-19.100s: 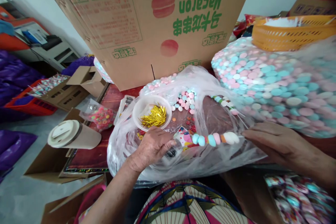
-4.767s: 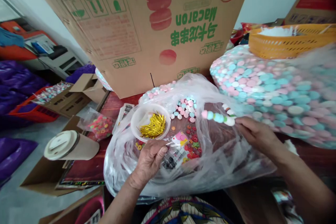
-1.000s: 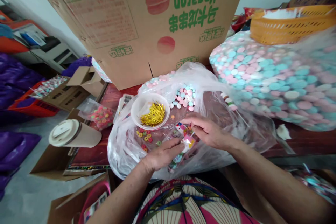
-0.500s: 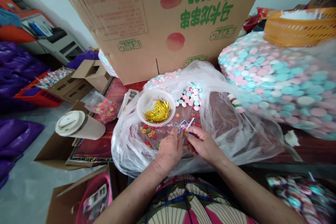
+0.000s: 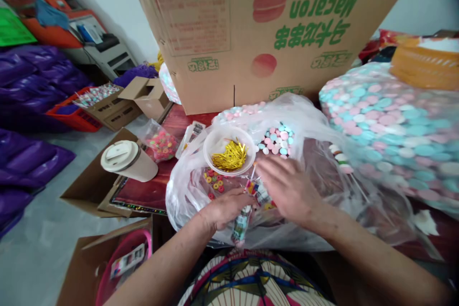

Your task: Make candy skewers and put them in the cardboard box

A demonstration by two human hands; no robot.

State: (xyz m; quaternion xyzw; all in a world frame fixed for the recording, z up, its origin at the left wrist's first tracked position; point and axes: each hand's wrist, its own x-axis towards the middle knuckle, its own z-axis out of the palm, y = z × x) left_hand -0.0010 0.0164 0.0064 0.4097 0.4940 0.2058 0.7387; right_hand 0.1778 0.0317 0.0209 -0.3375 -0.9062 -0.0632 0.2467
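Observation:
My left hand (image 5: 224, 206) is closed on a stack of small printed clear packets (image 5: 241, 224) at the near edge of a spread clear plastic bag (image 5: 322, 191). My right hand (image 5: 287, 186) hovers just right of it, blurred by motion, fingers stretched toward the packets' top ends (image 5: 255, 186). A white bowl of gold twist ties (image 5: 229, 155) sits just beyond my hands. Small coloured ring candies (image 5: 214, 181) lie to the left of them, and pastel round candies (image 5: 275, 136) lie farther back on the plastic.
A big upside-down "Macaron" carton (image 5: 272, 33) stands behind. A huge bag of pastel candies (image 5: 390, 124) fills the right, under an orange basket (image 5: 426, 62). At left are a lidded paper cup (image 5: 127, 161), a small candy bag (image 5: 161, 143), open cartons (image 5: 118, 105) and purple bags (image 5: 28, 158).
The camera has swung left. My right hand has let go of the packet's top and moved up and right, fingers spread; earlier it laid a candy skewer aside on the right.

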